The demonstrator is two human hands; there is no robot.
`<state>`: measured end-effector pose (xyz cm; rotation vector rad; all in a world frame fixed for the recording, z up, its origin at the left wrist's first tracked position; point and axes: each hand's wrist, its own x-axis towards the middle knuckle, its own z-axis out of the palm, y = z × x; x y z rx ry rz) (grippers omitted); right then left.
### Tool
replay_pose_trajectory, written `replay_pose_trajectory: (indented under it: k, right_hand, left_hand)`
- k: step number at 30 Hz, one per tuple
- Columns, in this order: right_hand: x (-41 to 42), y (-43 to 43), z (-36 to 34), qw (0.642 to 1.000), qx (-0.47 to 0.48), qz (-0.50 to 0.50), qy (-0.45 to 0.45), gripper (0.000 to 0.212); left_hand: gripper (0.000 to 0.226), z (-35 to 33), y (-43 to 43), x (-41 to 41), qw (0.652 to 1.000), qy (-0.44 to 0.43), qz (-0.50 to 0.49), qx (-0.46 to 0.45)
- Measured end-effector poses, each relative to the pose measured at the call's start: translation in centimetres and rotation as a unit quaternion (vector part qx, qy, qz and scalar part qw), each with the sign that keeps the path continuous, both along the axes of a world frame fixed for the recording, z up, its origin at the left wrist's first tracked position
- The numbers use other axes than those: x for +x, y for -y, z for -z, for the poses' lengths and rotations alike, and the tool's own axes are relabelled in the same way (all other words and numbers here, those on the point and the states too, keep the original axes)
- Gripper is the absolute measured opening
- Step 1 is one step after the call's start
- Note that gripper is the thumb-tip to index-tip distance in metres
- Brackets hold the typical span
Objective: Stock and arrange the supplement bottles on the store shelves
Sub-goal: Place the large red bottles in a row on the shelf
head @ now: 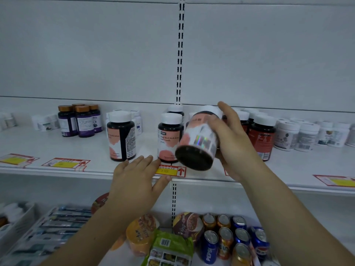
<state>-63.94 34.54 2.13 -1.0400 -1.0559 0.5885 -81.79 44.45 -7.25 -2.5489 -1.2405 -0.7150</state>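
Your right hand [235, 144] grips a dark supplement bottle [196, 144] by its side, with the fingers curled behind it and the thumb across the label. The bottle is held in the air above the front of the upper shelf [57, 148]. It is tilted so that its dark base faces you and its white cap points toward the back panel. Your left hand [134, 179] is flat, fingers straight and close together, and holds nothing. Its fingertips lie on the shelf front just beside the base of an upright bottle with a pink and white label [170, 139], though contact with it cannot be confirmed. The thumb rests along the shelf edge under a red and yellow price tag [170, 170]. A matching bottle [121, 136] stands to the left, turned to show its side label. Farther left stand purple-labelled bottles with copper caps [80, 120]. To the right of the held bottle stand red-labelled bottles [262, 136], then white jars [299, 134]. On the lower shelf are drink cans [226, 235], noodle cups [140, 234] and a green packet [172, 244].
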Motion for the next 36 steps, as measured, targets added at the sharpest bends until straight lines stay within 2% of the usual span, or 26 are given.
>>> replay_pose_trajectory:
  k: [3, 7, 11, 15, 18, 23, 25, 29, 32, 36]
  right_hand:
    - [0.1, -0.5, -0.3, 0.997, -0.039, -0.009, -0.064, 0.032]
    - [0.4, -0.6, -0.6, 0.997, 0.015, 0.052, -0.063, 0.028]
    - [1.3, -0.5, -1.9, 0.986, 0.089, 0.139, 0.006, 0.039]
    - [1.8, -0.9, -3.9, 0.975, 0.113, 0.169, 0.086, 0.046]
    - [2.2, -2.2, -5.7, 0.967, 0.135, 0.187, 0.108, 0.048]
    - [2.7, -5.7, -7.6, 0.958, 0.112, 0.21, 0.158, 0.049]
    - [2.5, -6.0, -7.4, 0.957, 0.109, 0.22, 0.156, 0.05]
    - [1.7, -3.4, -7.2, 0.956, 0.161, 0.218, 0.111, 0.043]
    - [1.0, -1.3, -5.4, 0.968, 0.13, 0.165, 0.137, 0.044]
    - [0.3, -0.9, -1.0, 0.967, 0.037, 0.159, 0.194, 0.049]
  left_hand:
    - [0.074, 0.0, 0.0, 0.0, 1.0, -0.004, -0.008, 0.006]
    - [0.074, -0.1, 0.1, 0.0, 1.0, 0.005, -0.007, 0.008]
    - [0.073, 0.0, 0.0, 0.1, 1.0, 0.006, -0.011, 0.014]
    - [0.073, -0.1, 0.0, 0.1, 1.0, 0.0, -0.014, 0.009]
    - [0.073, 0.0, -0.1, 0.2, 1.0, 0.001, -0.012, 0.009]
    - [0.073, -0.2, 0.0, 0.1, 1.0, 0.002, -0.011, 0.007]
    - [0.073, -0.2, 0.0, 0.0, 1.0, 0.001, -0.011, 0.004]
    - [0.072, -0.1, -0.1, 0.1, 1.0, 0.004, -0.013, 0.009]
    - [0.073, -0.1, -0.1, 0.2, 1.0, 0.011, -0.01, 0.012]
    - [0.073, -0.1, -0.1, 0.2, 1.0, 0.008, -0.013, 0.011]
